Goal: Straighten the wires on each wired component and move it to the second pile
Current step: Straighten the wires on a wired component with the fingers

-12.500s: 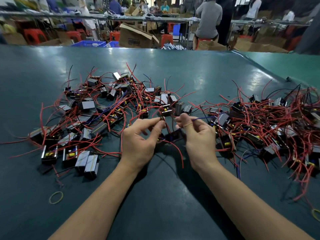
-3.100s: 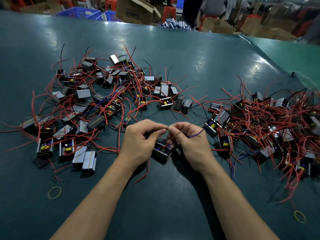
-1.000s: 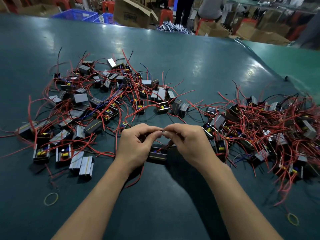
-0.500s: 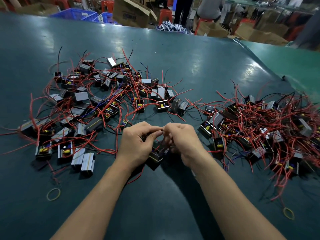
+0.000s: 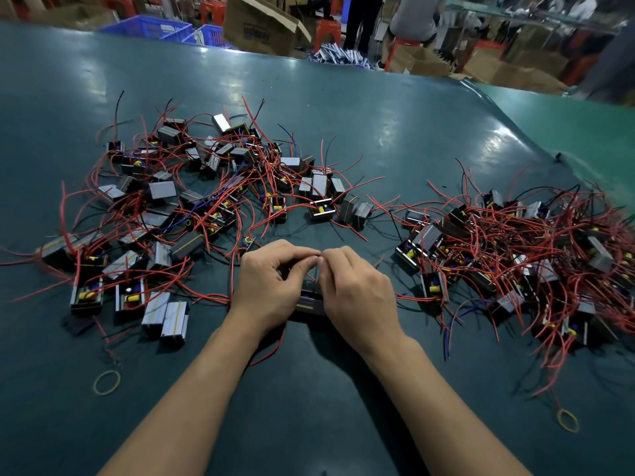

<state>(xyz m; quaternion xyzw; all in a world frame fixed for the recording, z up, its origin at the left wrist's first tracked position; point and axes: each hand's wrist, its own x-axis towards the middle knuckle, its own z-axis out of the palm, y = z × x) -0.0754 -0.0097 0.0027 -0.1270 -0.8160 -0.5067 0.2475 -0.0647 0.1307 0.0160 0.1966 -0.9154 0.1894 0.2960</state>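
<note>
Head view, hands: left hand and right hand meet at the near middle of the green table, fingertips touching, each pinching at what looks to be a thin wire between them; the wire itself is too fine to make out.
Component in hand: one wired component sits under and between the two palms, a dark block with a pale metal edge, mostly covered; a red wire from it trails toward the person.
Left pile: spread blocks, wires fanned loosely, some near blocks lined up side by side.
Right pile: denser, wires heavily tangled.
Which pile is the second: cannot tell for certain.
Loose items: a rubber band near left, another rubber band near right.
Risk: pulling a pinched wire too hard could, in my judgement, kink it or strain its joint at the block; the trailing red wire could snag when the block is carried over.
Writing: a cardboard box beyond the table carries print, too blurred to read.
</note>
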